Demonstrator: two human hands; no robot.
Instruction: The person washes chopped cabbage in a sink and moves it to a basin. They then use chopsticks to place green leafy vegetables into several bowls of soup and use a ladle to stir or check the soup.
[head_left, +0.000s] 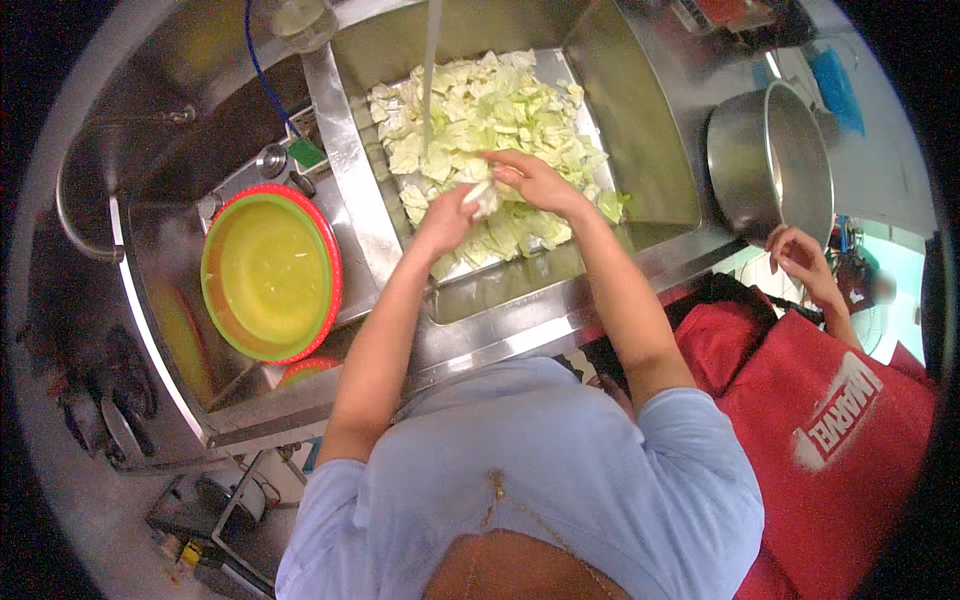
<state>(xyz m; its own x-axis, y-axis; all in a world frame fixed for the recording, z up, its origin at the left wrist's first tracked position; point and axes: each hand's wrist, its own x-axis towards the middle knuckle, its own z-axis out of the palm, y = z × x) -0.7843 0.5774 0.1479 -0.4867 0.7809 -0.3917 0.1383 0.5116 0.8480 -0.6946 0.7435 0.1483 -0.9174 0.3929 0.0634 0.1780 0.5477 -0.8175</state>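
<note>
A heap of torn pale-green cabbage leaves (517, 112) fills much of the right basin of a stainless steel sink (645, 150). A metal tray or rack edge shows under the leaves. Low over the heap, my left hand (446, 217) grips a whitish piece of cabbage (484, 199) between thumb and fingers. Just right of it is my right hand (532, 184), its fingers bent and apart, close to that piece; whether it touches the piece is unclear. A stream of water (429, 82) falls onto the leaves behind my left hand.
The left basin holds a green plastic bowl (270, 277) nested in a red one (335, 300), plus a green scouring pad (306, 153). A large steel pot (739, 161) stands at right. Beside me is a person in red (840, 435), one hand (802, 255) near the pot.
</note>
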